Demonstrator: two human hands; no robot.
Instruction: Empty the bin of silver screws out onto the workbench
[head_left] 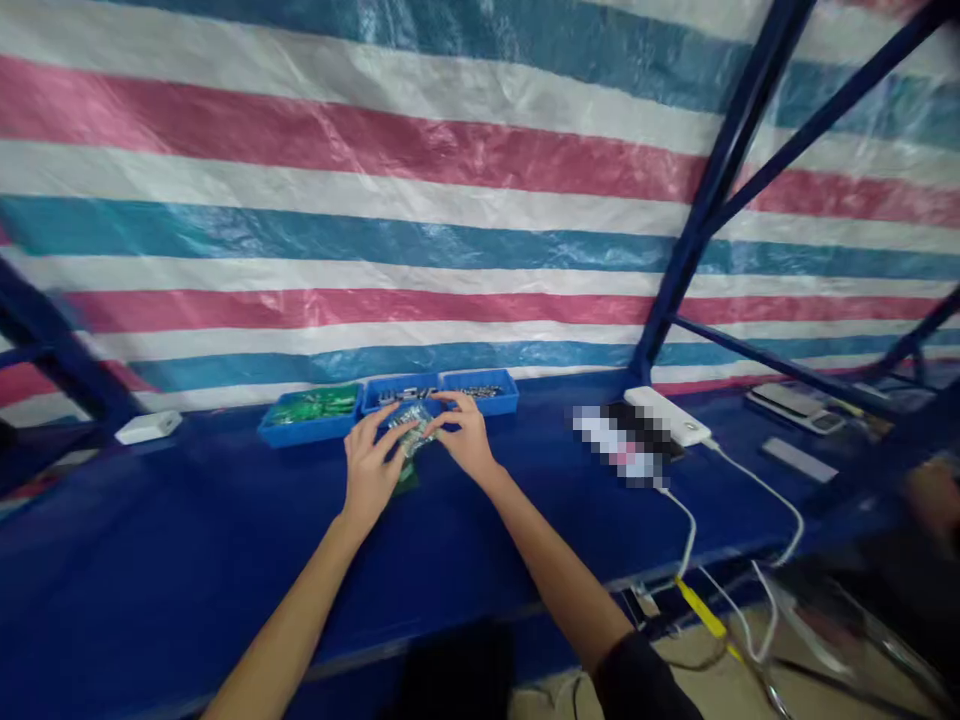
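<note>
A small clear plastic bag with shiny pieces in it [412, 436] is between my two hands, above the blue table. My left hand [369, 462] has its fingers bent round the bag's left side. On the other side, my right hand [463, 436] pinches the bag's right edge. Below the bag a green packet [406, 478] lies on the table. Just behind the hands stand a blue tray of green packets [311, 404], a blue tray with metal parts [401, 391] and another blue tray of small metal parts [478, 392].
White power bank [666, 416] and a blurred-out phone [621, 443] lie at the right with white cables. A white box [148, 428] sits at the left. Blue metal posts [694, 225] rise behind the table [247, 540]. Part of another person [934, 500] shows at the far right.
</note>
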